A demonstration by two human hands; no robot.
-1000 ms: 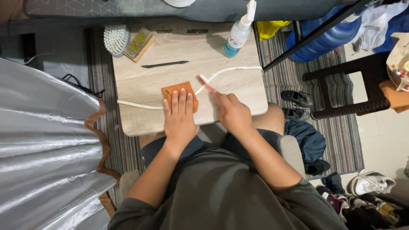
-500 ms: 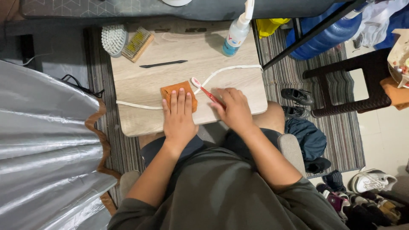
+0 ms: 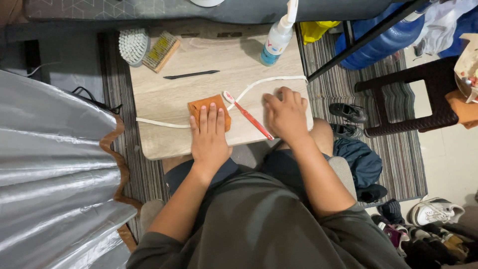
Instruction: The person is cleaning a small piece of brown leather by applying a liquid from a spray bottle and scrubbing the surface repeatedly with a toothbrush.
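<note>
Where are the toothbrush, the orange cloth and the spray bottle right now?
toothbrush [image 3: 249, 117]: head view, middle of its red handle, lying on the table.
orange cloth [image 3: 196, 107]: head view, bare corner left of the left hand's fingers.
spray bottle [image 3: 276, 42]: head view, its clear body.

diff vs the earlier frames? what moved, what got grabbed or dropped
The right hand let go of the red toothbrush, which it held earlier, and moved right along the white lace; it now rests there with fingers spread. The toothbrush lies free on the wooden board, its head beside the orange cloth. Unchanged: the left hand lies flat on the cloth; the spray bottle, the brushes and the black tool have not moved.
</note>
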